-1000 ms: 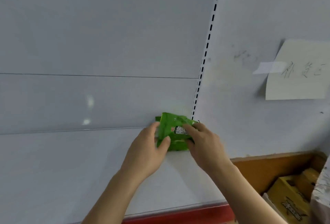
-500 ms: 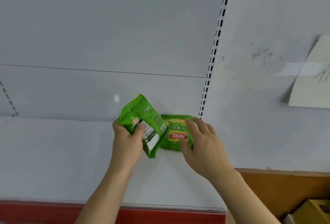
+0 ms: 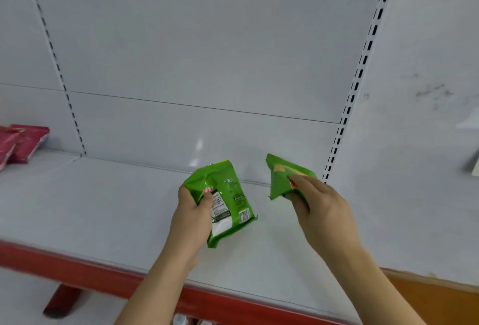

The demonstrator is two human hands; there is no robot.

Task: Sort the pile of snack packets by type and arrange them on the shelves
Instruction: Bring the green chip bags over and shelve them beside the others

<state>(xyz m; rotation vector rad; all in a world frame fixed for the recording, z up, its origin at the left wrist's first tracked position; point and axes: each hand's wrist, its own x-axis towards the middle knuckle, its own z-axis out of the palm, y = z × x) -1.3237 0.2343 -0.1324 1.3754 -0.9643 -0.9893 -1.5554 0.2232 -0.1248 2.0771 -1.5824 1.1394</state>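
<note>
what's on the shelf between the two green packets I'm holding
Nothing. In the head view, only bare white shelf shows between the left hand's green packet and the right hand's green packet; the packets are apart.

We see only part of the red packets (image 3: 22, 147), cut off by the left edge at the shelf's (image 3: 103, 208) far left corner. The right hand (image 3: 320, 206) covers the lower half of its green packet (image 3: 281, 178) (its label mostly hidden). Print on the left packet (image 3: 228, 200) is too small to read.
</note>
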